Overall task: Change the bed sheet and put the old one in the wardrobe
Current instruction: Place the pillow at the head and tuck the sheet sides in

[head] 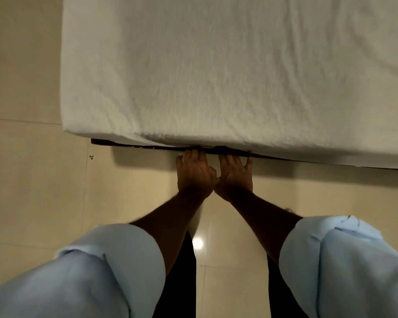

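Note:
A white bed sheet point(228, 76) covers the mattress, which fills the upper part of the head view; its top is wrinkled towards the right. Under the near edge runs the dark bed frame point(124, 145). My left hand point(194, 174) and my right hand point(236, 175) lie side by side at that edge, palms down. Their fingers reach straight in under the mattress, and the fingertips are hidden beneath it. I cannot see whether they touch the sheet's hem. Both forearms come out of rolled-up light blue sleeves.
Glossy beige floor tiles point(32, 180) lie to the left of the bed and in front of it. A ceiling light reflects on the floor point(197, 243) between my arms. The mattress corner point(67, 129) is at the left.

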`<state>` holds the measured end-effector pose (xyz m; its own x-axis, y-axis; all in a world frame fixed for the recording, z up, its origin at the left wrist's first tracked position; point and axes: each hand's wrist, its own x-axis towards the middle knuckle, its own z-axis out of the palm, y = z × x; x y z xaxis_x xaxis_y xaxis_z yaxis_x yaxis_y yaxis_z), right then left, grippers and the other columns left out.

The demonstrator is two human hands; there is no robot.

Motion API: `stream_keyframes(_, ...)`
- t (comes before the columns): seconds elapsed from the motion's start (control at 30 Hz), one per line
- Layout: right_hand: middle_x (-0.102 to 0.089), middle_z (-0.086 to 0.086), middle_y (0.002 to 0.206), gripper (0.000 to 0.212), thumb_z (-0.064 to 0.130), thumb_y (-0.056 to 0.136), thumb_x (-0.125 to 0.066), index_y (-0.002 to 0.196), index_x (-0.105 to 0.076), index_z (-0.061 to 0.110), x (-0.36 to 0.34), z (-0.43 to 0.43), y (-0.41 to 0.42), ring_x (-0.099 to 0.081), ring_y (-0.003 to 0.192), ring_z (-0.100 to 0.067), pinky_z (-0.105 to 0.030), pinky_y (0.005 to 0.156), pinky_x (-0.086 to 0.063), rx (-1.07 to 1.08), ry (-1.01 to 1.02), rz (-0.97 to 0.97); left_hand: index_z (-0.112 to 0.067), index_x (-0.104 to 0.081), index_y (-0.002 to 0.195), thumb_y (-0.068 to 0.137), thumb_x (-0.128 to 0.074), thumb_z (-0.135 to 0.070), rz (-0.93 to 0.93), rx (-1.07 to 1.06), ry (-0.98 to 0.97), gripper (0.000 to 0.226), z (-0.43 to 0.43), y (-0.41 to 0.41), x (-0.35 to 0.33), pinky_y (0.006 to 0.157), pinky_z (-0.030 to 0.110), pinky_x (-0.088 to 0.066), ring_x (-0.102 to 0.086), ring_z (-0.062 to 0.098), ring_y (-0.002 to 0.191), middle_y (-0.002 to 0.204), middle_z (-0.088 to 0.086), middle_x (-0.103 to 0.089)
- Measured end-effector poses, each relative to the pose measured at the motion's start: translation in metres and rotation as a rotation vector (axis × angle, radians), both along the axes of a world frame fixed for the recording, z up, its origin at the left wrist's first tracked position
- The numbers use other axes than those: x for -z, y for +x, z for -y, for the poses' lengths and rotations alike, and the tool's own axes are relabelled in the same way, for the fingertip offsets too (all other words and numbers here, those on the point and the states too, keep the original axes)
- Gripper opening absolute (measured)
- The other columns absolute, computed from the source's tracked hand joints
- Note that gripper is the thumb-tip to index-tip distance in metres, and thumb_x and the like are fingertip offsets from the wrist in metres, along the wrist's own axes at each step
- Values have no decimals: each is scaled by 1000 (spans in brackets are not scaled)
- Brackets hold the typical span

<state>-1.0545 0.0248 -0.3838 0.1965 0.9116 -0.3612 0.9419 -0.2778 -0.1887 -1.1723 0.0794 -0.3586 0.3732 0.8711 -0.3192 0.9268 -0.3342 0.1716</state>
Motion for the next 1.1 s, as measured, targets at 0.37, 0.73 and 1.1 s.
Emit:
stream_keyframes(0.37, -57, -4, 142, 64, 45, 88, -56, 146, -50, 20, -15, -10, 22, -49, 136, -25, -61, 119, -11, -9, 1, -171, -21, -44, 145, 89, -39, -45, -57, 52, -101, 61, 2, 11, 6, 114, 58, -28, -35, 24, 140, 150, 2, -39)
stream_keyframes(0.73, -49, -14, 146, 76, 46, 82, -58, 145, -45, 7, -19, 67, 125, -44, 137, -32, -61, 115, -25, 324, -50, 61, -17, -55, 131, 97, -34, -45, -131, 251, -51, 48, 27, 102, -21, 97, 46, -40, -54, 30, 112, 125, 10, -60)
stream_keyframes(1.1, -13, -7, 169, 92, 48, 86, -58, 162, -15, 17, -33, 81, 180, -10, 156, -29, -56, 124, -14, 139, -254, -105, -23, -12, 159, 92, -46, -57, -266, 242, -297, 83, 62, 152, -22, 120, 57, -18, -13, 31, 151, 163, 6, -14)
